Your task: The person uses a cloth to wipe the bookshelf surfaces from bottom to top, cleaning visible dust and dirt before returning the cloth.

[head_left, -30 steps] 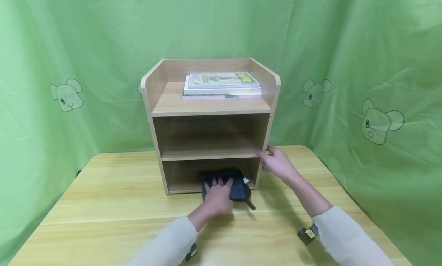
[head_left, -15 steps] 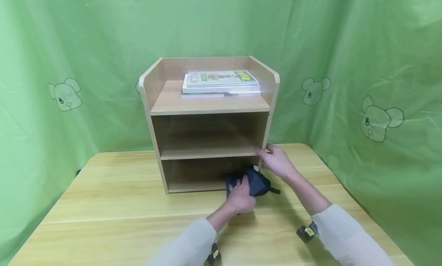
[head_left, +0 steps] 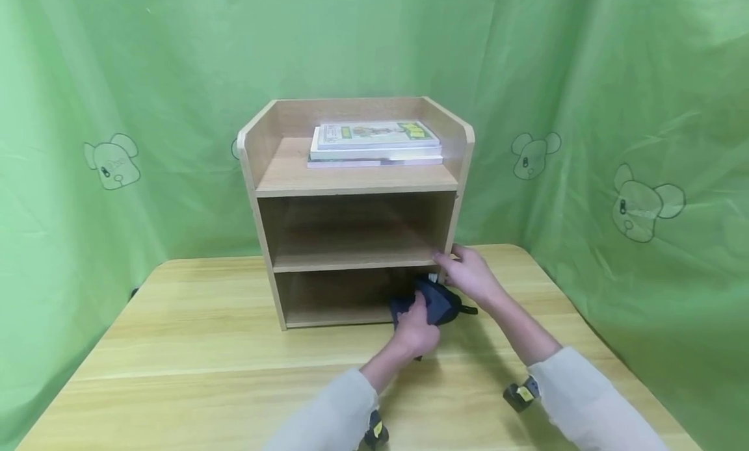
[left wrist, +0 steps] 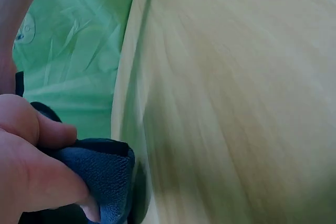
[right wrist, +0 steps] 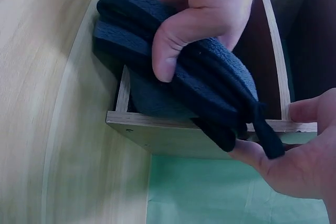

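A dark blue fleecy cleaning cloth (head_left: 443, 305) with black edging, a white tag and a hanging loop is bunched at the lower right front of a wooden shelf unit (head_left: 357, 192). My left hand (head_left: 415, 331) grips it, thumb on one side. In the right wrist view the folded cloth (right wrist: 131, 35) lies over the edge of the side panel (right wrist: 152, 127), under the left thumb. My right hand (head_left: 470, 279) holds that panel near the middle shelf, thumb at the front, other fingers partly hidden behind. The left wrist view shows the cloth's fuzzy face (left wrist: 107, 177).
Several books (head_left: 377, 144) lie stacked on the unit's top shelf. The unit stands on a light wood table (head_left: 193, 347). Green curtains (head_left: 175, 113) with bear-like drawings hang behind and at both sides.
My left hand has moved right with the cloth, from the bottom shelf's front to the right side panel, and the cloth has bunched up. My right hand stays on the panel.
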{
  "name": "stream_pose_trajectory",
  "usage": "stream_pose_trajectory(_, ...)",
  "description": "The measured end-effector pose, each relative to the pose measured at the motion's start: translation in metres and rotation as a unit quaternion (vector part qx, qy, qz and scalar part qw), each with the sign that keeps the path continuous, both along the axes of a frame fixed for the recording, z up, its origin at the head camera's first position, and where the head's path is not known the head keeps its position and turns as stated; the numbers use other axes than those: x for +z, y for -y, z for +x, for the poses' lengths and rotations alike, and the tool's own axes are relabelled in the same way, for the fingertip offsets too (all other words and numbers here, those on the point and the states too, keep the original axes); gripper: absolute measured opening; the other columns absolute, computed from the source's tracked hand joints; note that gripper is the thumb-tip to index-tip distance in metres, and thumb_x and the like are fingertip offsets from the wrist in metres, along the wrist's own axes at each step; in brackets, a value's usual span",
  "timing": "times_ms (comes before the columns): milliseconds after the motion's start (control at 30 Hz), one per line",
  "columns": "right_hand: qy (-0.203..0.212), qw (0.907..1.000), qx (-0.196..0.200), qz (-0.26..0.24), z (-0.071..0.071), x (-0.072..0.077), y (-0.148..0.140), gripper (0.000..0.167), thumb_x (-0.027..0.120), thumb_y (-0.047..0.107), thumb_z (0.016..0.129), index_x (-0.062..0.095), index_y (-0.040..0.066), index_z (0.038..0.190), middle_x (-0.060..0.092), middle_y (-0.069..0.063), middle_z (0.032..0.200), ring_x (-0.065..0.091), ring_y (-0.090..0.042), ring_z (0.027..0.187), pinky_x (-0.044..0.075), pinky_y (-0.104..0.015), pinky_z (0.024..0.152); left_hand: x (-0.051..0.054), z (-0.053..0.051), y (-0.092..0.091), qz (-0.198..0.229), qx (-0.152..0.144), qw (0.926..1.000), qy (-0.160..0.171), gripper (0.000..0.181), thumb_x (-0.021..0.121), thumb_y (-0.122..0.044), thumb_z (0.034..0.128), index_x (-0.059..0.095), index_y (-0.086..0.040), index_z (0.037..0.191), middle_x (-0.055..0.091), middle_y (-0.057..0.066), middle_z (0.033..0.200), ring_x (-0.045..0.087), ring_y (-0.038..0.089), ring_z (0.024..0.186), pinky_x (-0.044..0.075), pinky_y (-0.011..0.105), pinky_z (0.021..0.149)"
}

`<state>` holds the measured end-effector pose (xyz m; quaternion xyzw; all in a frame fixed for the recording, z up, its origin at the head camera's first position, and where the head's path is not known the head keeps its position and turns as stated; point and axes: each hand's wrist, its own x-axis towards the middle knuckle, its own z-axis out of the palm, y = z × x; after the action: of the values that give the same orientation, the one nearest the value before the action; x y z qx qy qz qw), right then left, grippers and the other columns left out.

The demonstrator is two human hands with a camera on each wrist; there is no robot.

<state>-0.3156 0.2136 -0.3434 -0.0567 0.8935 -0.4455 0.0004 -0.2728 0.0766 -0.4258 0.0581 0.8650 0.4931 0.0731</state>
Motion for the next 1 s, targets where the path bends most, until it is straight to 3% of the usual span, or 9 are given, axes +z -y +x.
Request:
stream_pose_trajectory(133,-0.017,0.9996,-0.008,0.019,-0.002,-0.004,-0.002,0.059,0.049,0.040,0.103,0.050,-0.005,0.141,0.066,-0.025,0.108,0.065,-0.030,0.093,0.054,-0.037,0.085,0.001,-0.001,-0.003,-0.006,0.007,0.9994,-0.032,0.098,0.062,0.006,0.0776,0.019,-0.015,0.163,0.061,0.020,0.138,0.055,0.039,0.125,0.048,0.051,0.104)
stream_pose_trajectory(233,-0.034,0.9983,-0.015,0.045,-0.003,-0.005,-0.002,0.059,0.049,0.041,0.103,0.052,-0.005,0.139,0.066,-0.026,0.117,0.062,-0.032,0.101,0.049,-0.037,0.084,0.005,-0.002,-0.003,-0.005,0.007,0.9981,-0.060,0.096,0.061,0.005,0.0779,0.022,-0.017,0.163,0.064,0.016,0.133,0.061,0.029,0.110,0.053,0.041,0.091)
stream_pose_trajectory(367,-0.036,0.9983,-0.016,0.044,-0.004,-0.001,-0.002,0.061,0.049,0.041,0.102,0.050,-0.005,0.143,0.060,-0.029,0.133,0.059,-0.036,0.112,0.049,-0.041,0.089,0.011,0.000,-0.001,-0.020,-0.001,0.9925,-0.121,0.093,0.063,0.005,0.0754,0.031,-0.017,0.160,0.064,0.011,0.134,0.065,0.027,0.107,0.054,0.039,0.091)
stream_pose_trajectory(467,-0.028,0.9988,-0.016,0.036,-0.004,0.000,-0.002,0.061,0.051,0.039,0.102,0.048,-0.004,0.145,0.059,-0.029,0.136,0.058,-0.037,0.116,0.048,-0.042,0.092,0.011,0.005,0.000,-0.048,-0.020,0.9828,-0.177,0.090,0.065,0.004,0.0735,0.036,-0.014,0.157,0.062,0.011,0.135,0.066,0.028,0.104,0.055,0.038,0.092)
stream_pose_trajectory(567,-0.025,0.9991,-0.013,0.031,-0.004,0.001,-0.004,0.062,0.051,0.039,0.102,0.046,-0.004,0.147,0.055,-0.029,0.141,0.054,-0.041,0.126,0.047,-0.050,0.102,0.009,0.010,0.001,-0.070,-0.041,0.9734,-0.214,0.092,0.066,0.004,0.0734,0.033,-0.010,0.158,0.056,0.015,0.145,0.064,0.030,0.115,0.053,0.037,0.101)
stream_pose_trajectory(700,-0.025,0.9994,-0.008,0.023,-0.004,0.003,-0.003,0.064,0.051,0.040,0.102,0.043,-0.004,0.149,0.053,-0.029,0.143,0.052,-0.043,0.131,0.043,-0.055,0.109,0.007,0.007,0.002,-0.083,-0.051,0.9720,-0.214,0.092,0.066,0.004,0.0756,0.027,-0.005,0.159,0.052,0.019,0.149,0.061,0.033,0.122,0.051,0.038,0.105)
stream_pose_trajectory(833,-0.020,0.9996,-0.006,0.018,-0.004,0.003,-0.002,0.063,0.052,0.039,0.102,0.045,-0.004,0.147,0.057,-0.029,0.138,0.056,-0.039,0.122,0.047,-0.049,0.101,0.004,-0.003,0.003,-0.095,-0.035,0.9757,-0.194,0.087,0.066,0.003,0.0758,0.033,-0.004,0.156,0.064,0.018,0.130,0.067,0.034,0.103,0.055,0.040,0.093)
stream_pose_trajectory(1000,-0.009,1.0000,-0.002,0.001,-0.005,0.001,-0.002,0.063,0.052,0.038,0.102,0.044,-0.005,0.147,0.058,-0.029,0.136,0.060,-0.039,0.119,0.050,-0.047,0.100,0.001,-0.010,0.000,-0.126,-0.039,0.9768,-0.169,0.090,0.067,0.002,0.0753,0.030,-0.001,0.157,0.065,0.018,0.131,0.064,0.034,0.117,0.040,0.055,0.112)
